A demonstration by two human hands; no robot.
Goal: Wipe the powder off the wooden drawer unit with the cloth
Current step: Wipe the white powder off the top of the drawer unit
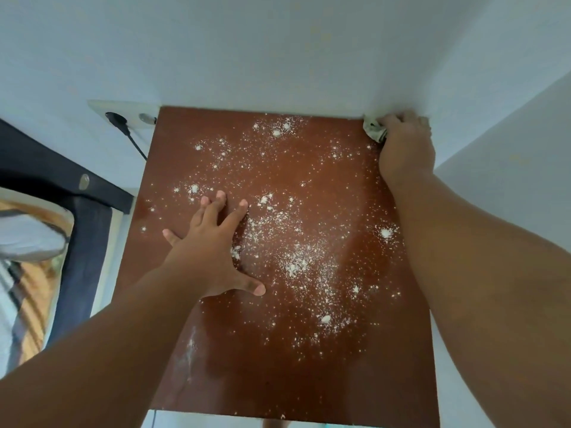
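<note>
The reddish-brown top of the wooden drawer unit (pixel 272 366) fills the middle of the view. White powder (pixel 296 261) is scattered over most of it, thickest in the centre. My left hand (pixel 213 251) lies flat on the top with fingers spread, left of the powder's thickest patch. My right hand (pixel 404 143) is at the far right corner against the wall and grips a crumpled greyish cloth (pixel 375 129), most of which is hidden under the fingers.
White walls close the unit in behind and on the right (pixel 494 118). A wall socket plate with a black plug and cable (pixel 123 125) sits at the far left corner. A dark bed frame (pixel 77 193) stands to the left.
</note>
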